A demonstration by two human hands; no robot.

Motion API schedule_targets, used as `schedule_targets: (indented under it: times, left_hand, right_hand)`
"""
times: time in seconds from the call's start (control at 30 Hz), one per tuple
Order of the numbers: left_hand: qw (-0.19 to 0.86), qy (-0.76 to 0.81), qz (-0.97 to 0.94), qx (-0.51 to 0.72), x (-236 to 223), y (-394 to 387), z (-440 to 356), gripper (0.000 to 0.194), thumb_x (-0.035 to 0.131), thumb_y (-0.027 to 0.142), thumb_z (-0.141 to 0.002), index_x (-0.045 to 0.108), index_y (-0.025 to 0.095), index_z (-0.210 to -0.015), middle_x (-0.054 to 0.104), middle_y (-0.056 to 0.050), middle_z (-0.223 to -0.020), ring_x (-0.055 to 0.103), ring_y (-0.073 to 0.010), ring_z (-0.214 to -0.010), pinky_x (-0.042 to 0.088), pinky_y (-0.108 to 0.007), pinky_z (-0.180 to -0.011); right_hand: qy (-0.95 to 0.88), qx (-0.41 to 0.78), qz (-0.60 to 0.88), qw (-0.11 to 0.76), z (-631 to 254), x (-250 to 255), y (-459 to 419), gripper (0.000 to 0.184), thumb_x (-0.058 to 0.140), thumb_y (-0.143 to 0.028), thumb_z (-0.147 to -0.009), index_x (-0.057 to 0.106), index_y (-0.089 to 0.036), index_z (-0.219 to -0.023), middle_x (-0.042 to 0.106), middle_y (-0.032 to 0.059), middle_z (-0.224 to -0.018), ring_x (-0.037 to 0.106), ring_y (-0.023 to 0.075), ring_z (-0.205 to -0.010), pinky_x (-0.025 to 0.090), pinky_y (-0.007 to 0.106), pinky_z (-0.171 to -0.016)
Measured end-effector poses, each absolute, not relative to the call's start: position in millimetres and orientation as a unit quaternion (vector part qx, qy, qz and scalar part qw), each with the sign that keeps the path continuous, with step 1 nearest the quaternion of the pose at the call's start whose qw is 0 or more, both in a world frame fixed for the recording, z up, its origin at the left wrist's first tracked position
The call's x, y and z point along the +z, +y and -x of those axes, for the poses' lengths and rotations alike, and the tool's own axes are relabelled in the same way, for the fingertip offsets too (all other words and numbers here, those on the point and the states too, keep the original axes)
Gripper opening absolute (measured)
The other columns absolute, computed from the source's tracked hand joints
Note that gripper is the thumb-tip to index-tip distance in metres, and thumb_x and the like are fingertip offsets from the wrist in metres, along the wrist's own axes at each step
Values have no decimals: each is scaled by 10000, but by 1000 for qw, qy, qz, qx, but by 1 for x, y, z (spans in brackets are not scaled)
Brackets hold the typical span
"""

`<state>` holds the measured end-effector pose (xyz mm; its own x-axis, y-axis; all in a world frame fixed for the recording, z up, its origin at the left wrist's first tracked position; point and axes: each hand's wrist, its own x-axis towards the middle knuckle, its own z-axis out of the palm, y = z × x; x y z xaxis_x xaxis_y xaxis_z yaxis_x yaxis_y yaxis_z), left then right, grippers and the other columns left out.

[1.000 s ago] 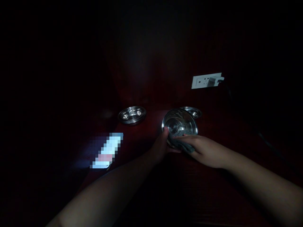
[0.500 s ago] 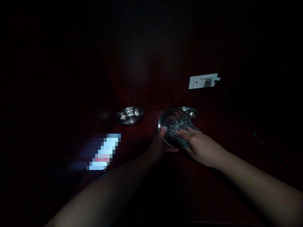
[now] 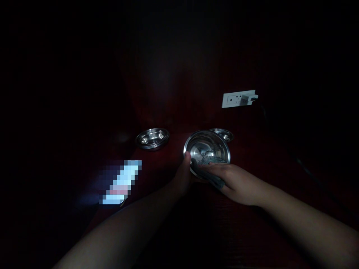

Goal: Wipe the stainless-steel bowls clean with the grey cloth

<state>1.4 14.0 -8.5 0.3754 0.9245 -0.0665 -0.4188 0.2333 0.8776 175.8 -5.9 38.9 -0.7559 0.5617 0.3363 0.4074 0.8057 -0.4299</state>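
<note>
While most of the room sits in darkness, I can make out the left hand gripping the near left rim of a steel bowl, thumb over its edge, the mouth tipped toward the person. The right hand presses a dark cloth against the bowl's inside and lower rim. Just behind the bowl's right edge lies a shallow steel dish, partly hidden. A stack of steel bowls stands to the left, with open red table between. Nearer, at the table's left edge, a bright phone glows, its screen pixelated and unreadable. Up on the wall, a white socket plate carries a plug; I can read no brand or label anywhere.
</note>
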Motion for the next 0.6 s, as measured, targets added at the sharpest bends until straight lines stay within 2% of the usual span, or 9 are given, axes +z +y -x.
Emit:
schedule_targets:
  times: [0.13, 0.23, 0.47, 0.6]
  left_hand:
    - [724, 302, -411, 465, -10, 14, -1, 834, 300, 758, -781, 583, 96, -1203, 657, -200, -1099, 613, -327, -1029, 506, -447, -820]
    - [721, 313, -412, 461, -9, 13, -2, 841, 306, 767, -771, 586, 95, -1193, 660, -201, -1084, 620, -329, -1007, 519, -436, -775]
    - [719, 308, -425, 456, -3, 8, -4, 831, 301, 759, -779, 610, 77, -1139, 660, -214, -1075, 631, -325, -967, 524, -434, -754]
    - [715, 303, -434, 456, -6, 9, -3, 825, 343, 770, -755, 596, 98, -1161, 666, -203, -1059, 641, -319, -935, 526, -434, -730]
  right_hand:
    - [-919, 186, 249, 241, -176, 39, -5, 524, 490, -63, -803, 524, -217, -1303, 629, 78, -1240, 619, 217, -1075, 491, 385, -938]
    - [-919, 194, 250, 235, -176, 39, -5, 541, 486, -48, -799, 514, -222, -1311, 627, 71, -1243, 612, 204, -1082, 484, 364, -943]
    - [-914, 197, 276, 223, -176, 39, -5, 426, 523, -95, -801, 592, -213, -1205, 678, 55, -1132, 643, 194, -992, 497, 327, -895]
    - [-914, 201, 275, 222, -177, 40, -6, 455, 534, -107, -802, 570, -227, -1239, 676, 53, -1143, 648, 197, -979, 498, 313, -878]
